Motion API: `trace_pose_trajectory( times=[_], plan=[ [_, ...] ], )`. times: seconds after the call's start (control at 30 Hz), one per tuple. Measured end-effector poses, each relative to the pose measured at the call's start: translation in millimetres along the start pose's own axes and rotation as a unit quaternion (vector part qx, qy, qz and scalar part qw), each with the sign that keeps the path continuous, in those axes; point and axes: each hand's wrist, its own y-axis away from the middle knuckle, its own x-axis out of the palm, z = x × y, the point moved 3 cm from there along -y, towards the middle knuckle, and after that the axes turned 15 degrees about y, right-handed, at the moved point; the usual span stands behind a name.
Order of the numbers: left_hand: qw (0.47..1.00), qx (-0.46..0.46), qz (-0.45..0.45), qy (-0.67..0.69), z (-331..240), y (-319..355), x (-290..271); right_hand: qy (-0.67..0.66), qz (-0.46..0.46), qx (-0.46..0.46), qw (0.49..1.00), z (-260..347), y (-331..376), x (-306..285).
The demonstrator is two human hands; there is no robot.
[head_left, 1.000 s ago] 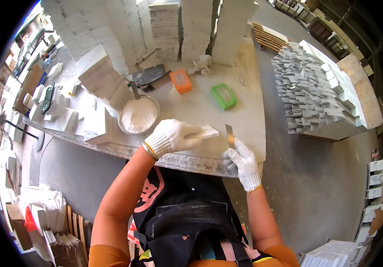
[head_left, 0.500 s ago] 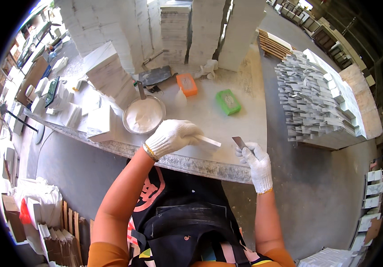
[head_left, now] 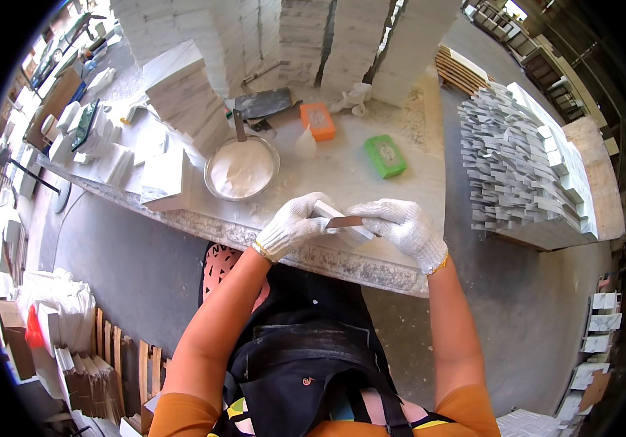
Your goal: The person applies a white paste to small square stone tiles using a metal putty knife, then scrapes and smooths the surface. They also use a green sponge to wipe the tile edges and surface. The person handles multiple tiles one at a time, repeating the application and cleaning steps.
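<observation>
Both hands wear white knit gloves and meet over the table's near edge. My left hand (head_left: 290, 226) is closed on a small white stone strip (head_left: 357, 234). In my right hand (head_left: 406, 227) is a scraper (head_left: 343, 221) with a flat brownish-grey blade, which lies across the strip, pointing left. Whether the blade's edge touches the strip is hard to tell. Beyond my left hand stands a round metal bowl (head_left: 208, 183) of smooth white paste (head_left: 242, 169). A flat tool's handle (head_left: 239, 125) sticks up at its back rim.
On the table (head_left: 327, 171) lie an orange box (head_left: 317, 121), a green box (head_left: 385, 156), a small pale nozzle bottle (head_left: 306, 144) and a dark trowel (head_left: 263, 103). Tall marble slabs (head_left: 349, 44) stand behind. Marble blocks (head_left: 164, 178) sit left; a large stack of strips (head_left: 509, 160) stands right.
My right hand has moved left with the scraper, bringing its blade from apart to across the strip. My left hand has shifted slightly right, turning the strip.
</observation>
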Motion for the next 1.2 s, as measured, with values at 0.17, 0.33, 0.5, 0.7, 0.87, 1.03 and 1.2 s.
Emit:
trace_pose_trajectory(
  times=[0.17,0.33,0.5,0.7,0.87,1.03,1.2],
  plan=[
    [1.000,0.016,-0.001,-0.027,2.1,0.7,-1.4,0.007,0.048,0.024,0.999,1.6,0.2,-3.5],
    [0.999,0.039,-0.003,-0.032,2.8,1.0,-0.4,0.034,0.049,0.041,0.997,6.8,11.1,-8.2],
    [0.998,0.049,-0.021,-0.037,2.9,2.6,1.0,0.026,0.008,0.084,0.996,8.6,23.4,-2.3],
    [0.996,0.078,-0.019,-0.029,3.8,3.5,6.0,-0.004,-0.073,0.166,0.983,8.7,39.0,16.3],
    [0.995,0.052,-0.051,-0.063,11.4,2.0,2.9,0.019,-0.118,0.190,0.974,26.9,47.6,42.0],
    [0.996,0.052,-0.043,-0.060,10.5,1.8,1.5,-0.140,-0.171,0.239,0.945,30.1,59.6,42.4],
    [0.996,0.057,-0.047,-0.039,7.0,4.8,5.0,-0.126,-0.173,0.295,0.931,20.6,56.5,9.3]
  ],
)
